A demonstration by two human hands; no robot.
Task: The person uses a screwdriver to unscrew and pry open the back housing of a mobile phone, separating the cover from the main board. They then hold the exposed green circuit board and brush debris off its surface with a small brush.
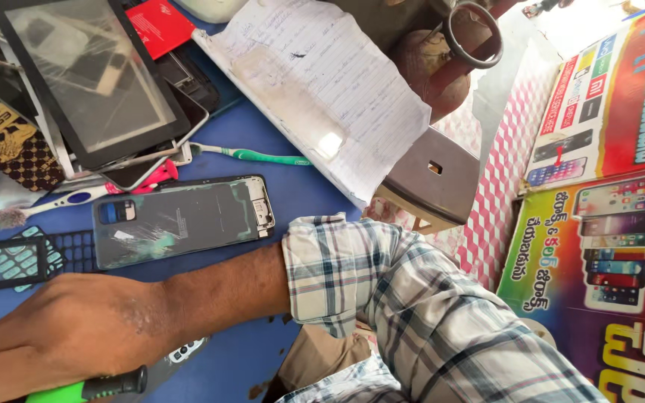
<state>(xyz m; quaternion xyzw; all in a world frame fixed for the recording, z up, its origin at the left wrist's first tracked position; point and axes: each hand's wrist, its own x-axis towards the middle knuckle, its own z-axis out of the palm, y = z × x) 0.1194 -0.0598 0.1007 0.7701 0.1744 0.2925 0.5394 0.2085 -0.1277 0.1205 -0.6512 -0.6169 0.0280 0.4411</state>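
My right hand (76, 328) lies low on the blue table (248, 351) at the bottom left, its plaid sleeve (382, 298) running in from the lower right. Its fingers close over a tool with a green and black handle (102, 386), mostly hidden under the hand. Just above the wrist a grey phone back shell (181, 220) lies flat, scratched and with a camera cutout. Left of it sits a black keypad frame with teal keys (16, 261). My left hand is out of sight.
A black-rimmed tablet glass panel (91, 75) tops a pile of phones at the upper left. A white and pink toothbrush (76, 198) and a green one (255, 155) lie nearby. A handwritten paper sheet (330, 82), a grey metal block (431, 179) and colourful phone posters (606, 224) fill the right.
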